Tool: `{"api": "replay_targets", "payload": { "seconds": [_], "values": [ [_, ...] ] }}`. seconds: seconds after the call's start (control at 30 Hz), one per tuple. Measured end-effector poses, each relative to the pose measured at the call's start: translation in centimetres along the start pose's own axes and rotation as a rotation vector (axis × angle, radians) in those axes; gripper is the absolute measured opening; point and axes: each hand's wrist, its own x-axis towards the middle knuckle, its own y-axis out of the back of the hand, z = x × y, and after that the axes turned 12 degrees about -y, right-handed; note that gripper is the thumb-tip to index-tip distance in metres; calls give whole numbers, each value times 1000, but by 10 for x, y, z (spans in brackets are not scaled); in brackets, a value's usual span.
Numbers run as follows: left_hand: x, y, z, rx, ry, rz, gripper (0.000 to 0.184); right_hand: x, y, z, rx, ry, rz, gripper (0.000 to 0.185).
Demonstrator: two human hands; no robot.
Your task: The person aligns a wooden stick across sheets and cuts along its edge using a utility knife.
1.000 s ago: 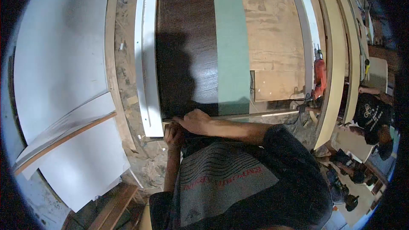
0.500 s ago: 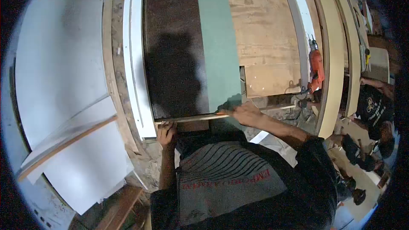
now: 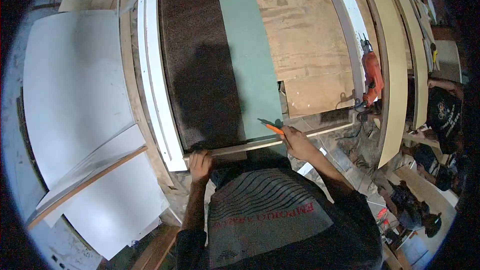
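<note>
A narrow wooden strip (image 3: 240,148) lies across the near end of the panel, which has a dark brown band (image 3: 195,25) and a pale green band (image 3: 252,45). My left hand (image 3: 201,166) is closed on the strip's left end, fingers bent over it. In my right hand (image 3: 296,143) is a slim orange tool (image 3: 273,128) with a dark pointed tip, held over the green band; whether it is a cutter or a marker I cannot tell. The tip is apart from the strip, and part of the handle is hidden by my fingers.
A white-edged frame (image 3: 155,70) runs along the panel's left side. On the right lies a red power drill (image 3: 371,77) beside long cream boards (image 3: 390,65). White sheets (image 3: 75,95) stand at left. Another person (image 3: 442,112) is at the far right.
My right hand has moved right and slightly down, and the orange tool's tip has come away from the strip's edge onto the green band. My left hand stays at the strip's left end.
</note>
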Motion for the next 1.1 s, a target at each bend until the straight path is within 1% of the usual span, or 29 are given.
{"api": "replay_targets", "payload": {
  "seconds": [0.07,0.1,0.13,0.17,0.2,0.27,0.3,0.33,0.37,0.43,0.47,0.53,0.57,0.63,0.67,0.73,0.77,0.83,0.87,0.93,0.97,1.03,1.07,1.1],
  "values": [
    [18,17,10,82,-109,-24,23,-10,3,1,-21,-18,-11,19],
    [18,22,14,83,-108,-27,23,-13,7,-2,-44,-28,-13,20],
    [18,25,17,68,-154,5,23,-18,15,-9,-42,-26,-10,20],
    [16,28,19,53,-198,38,23,-27,26,-18,-14,-75,-66,21],
    [7,30,22,54,-196,37,23,-33,31,-22,13,-125,-125,22],
    [-14,30,29,64,-106,-1,21,-31,24,-14,-22,-120,-140,25],
    [-16,34,34,8,-32,11,19,-27,18,-12,58,-91,-121,23],
    [-24,35,35,3,-31,8,19,-22,19,-20,137,-62,-100,23],
    [-36,36,33,20,3,-32,18,-15,24,-31,144,-140,-190,47],
    [-54,36,28,43,62,-102,16,10,1,-34,345,-63,-174,42],
    [-59,36,26,48,87,-135,15,25,-19,-32,344,-61,-173,42],
    [-47,38,24,23,89,-105,14,51,-50,-39,478,92,-78,39],
    [-44,36,21,30,88,-99,14,55,-57,-47,476,101,-76,39],
    [-40,33,16,-32,21,-192,14,55,-60,-70,418,-66,-63,22],
    [-39,31,18,-27,24,-188,14,55,-66,-70,416,-60,-65,22],
    [-22,27,26,-37,21,-179,16,63,-76,-66,349,-129,-26,21],
    [-14,29,33,-146,96,-147,21,64,-80,-65,345,-125,-24,21],
    [-24,24,31,-113,67,-131,22,66,-83,-68,517,-113,-1,22],
    [-29,21,30,-84,39,-123,24,67,-85,-67,515,-112,2,22],
    [-34,20,29,-94,21,-112,25,69,-85,-64,411,-88,47,26],
    [-36,18,27,-103,3,-104,26,69,-84,-63,408,-85,52,26],
    [-32,19,27,-91,3,-122,27,66,-80,-66,419,7,82,32],
    [-30,20,27,-76,7,-141,29,64,-79,-68,418,13,86,32],
    [-29,20,25,-71,5,-136,29,60,-77,-76,339,-19,104,35]
  ]
}}
